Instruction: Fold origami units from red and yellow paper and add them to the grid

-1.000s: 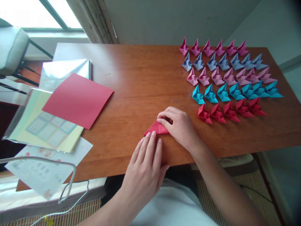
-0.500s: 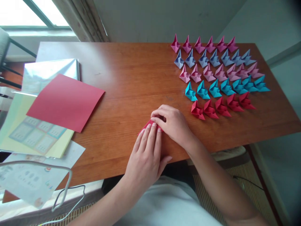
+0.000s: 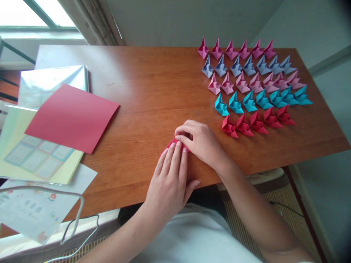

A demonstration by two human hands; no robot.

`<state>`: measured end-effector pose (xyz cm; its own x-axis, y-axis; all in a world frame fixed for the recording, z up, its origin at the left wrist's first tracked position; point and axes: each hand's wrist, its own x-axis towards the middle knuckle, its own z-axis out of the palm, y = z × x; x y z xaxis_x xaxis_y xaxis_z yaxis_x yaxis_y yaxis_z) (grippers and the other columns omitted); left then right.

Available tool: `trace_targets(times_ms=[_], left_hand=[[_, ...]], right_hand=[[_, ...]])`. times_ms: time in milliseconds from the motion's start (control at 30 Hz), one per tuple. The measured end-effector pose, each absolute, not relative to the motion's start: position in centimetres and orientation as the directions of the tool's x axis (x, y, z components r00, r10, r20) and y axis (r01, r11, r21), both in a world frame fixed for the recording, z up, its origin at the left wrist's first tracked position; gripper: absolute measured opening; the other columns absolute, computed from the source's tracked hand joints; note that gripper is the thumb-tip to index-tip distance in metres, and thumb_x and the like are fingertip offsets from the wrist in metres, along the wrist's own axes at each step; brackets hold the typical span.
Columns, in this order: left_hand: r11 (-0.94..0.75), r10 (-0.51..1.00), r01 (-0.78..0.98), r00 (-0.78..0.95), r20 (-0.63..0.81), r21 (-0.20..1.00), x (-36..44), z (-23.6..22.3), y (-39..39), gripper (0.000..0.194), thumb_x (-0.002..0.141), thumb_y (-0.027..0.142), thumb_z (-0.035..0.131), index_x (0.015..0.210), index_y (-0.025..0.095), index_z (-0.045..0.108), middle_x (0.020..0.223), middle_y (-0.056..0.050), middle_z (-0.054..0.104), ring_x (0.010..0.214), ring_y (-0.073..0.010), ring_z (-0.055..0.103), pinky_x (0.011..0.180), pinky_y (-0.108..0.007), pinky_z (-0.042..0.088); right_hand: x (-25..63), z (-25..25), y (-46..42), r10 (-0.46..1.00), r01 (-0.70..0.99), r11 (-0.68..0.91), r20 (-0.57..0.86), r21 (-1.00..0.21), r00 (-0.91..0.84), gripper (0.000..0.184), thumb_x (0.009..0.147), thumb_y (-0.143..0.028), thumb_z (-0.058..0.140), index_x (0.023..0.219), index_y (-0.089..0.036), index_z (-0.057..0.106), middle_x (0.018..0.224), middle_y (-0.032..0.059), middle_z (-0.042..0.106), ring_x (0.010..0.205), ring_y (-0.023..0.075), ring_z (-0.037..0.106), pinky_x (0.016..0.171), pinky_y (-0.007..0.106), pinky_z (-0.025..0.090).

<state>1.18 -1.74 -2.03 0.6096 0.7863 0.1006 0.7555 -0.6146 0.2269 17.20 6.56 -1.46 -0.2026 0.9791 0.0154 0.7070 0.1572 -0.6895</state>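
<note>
A small folded piece of red paper (image 3: pixel 169 145) lies on the wooden table near its front edge, mostly covered by my hands. My left hand (image 3: pixel 170 175) rests flat on it, fingers stretched out and thumb apart. At the paper's top corner, my right hand (image 3: pixel 199 140) has its thumb and index finger pinched together on the red paper. To the right stand rows of folded paper figures; the closest row is red (image 3: pixel 257 122), with turquoise ones (image 3: pixel 249 101) behind it.
Farther back are pink (image 3: pixel 241 83), lavender (image 3: pixel 249 66) and magenta figures (image 3: pixel 244 50). On the left, a large red sheet (image 3: pixel 74 117) overlaps a shiny packet (image 3: pixel 52 76) and yellowish paper (image 3: pixel 72 166). A white sheet (image 3: pixel 30 212) and a grey cable (image 3: pixel 80 208) lie at the front left.
The view has shifted slightly, so the table and its things sit a little more to the left and higher. Both hands keep the same pose on the red paper.
</note>
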Motion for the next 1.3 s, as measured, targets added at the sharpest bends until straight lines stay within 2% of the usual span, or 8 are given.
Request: trace_targets(times_ms=[567,733,867,1067,1300], left_hand=[[-0.618,0.784,0.757,0.612,0.102,0.209,1.2,-2.1,-1.7,0.080,0.097,0.053,0.047,0.152,-0.004,0.035,0.160,-0.028,0.033,0.151,-0.0388,0.030,0.123,-0.051,0.029],[-0.615,0.787,0.762,0.610,0.094,0.205,1.2,-2.2,-1.7,0.080,0.098,0.055,0.045,0.151,-0.004,0.037,0.160,-0.028,0.033,0.150,-0.0393,0.032,0.122,-0.051,0.030],[-0.618,0.784,0.763,0.616,0.078,0.190,1.2,-2.3,-1.8,0.081,0.098,0.057,0.043,0.151,-0.004,0.037,0.161,-0.028,0.031,0.151,-0.0391,0.030,0.123,-0.051,0.028],[-0.625,0.777,0.759,0.627,0.055,0.183,1.3,-2.1,-1.8,0.093,0.094,0.067,0.043,0.153,-0.004,0.034,0.162,-0.028,0.028,0.152,-0.0401,0.027,0.124,-0.051,0.026],[-0.613,0.782,0.773,0.623,-0.010,0.162,1.7,-1.5,-1.7,0.108,0.085,0.079,0.046,0.155,-0.002,0.028,0.163,-0.029,0.022,0.152,-0.0417,0.023,0.123,-0.054,0.026]], right_hand=[[17.1,-1.5,6.5,0.983,0.695,0.155,0.036,-0.702,-0.182,0.016,0.094,-0.016,0.062,0.083,-0.021,0.072,0.088,0.0008,0.070,0.080,0.0146,0.062,0.074,0.028,0.045],[18.1,-1.7,6.7,0.978,0.556,0.172,0.075,-0.813,-0.192,0.015,0.093,-0.014,0.062,0.090,-0.021,0.075,0.090,0.0016,0.073,0.083,0.0147,0.066,0.075,0.027,0.048],[19.0,-1.8,6.1,0.991,0.449,0.127,0.091,-0.885,-0.100,0.016,0.095,-0.018,0.060,0.098,-0.021,0.075,0.097,0.0034,0.073,0.091,0.0166,0.068,0.076,0.028,0.051],[19.6,-1.5,3.8,0.989,0.530,0.145,0.138,-0.835,-0.053,0.018,0.098,-0.019,0.056,0.101,-0.021,0.074,0.096,0.0042,0.071,0.087,0.0170,0.067,0.074,0.029,0.051],[20.0,-1.4,1.9,0.985,0.621,0.160,0.167,-0.768,-0.047,0.021,0.099,-0.017,0.052,0.103,-0.021,0.072,0.095,0.0053,0.070,0.090,0.0187,0.067,0.079,0.032,0.053]])
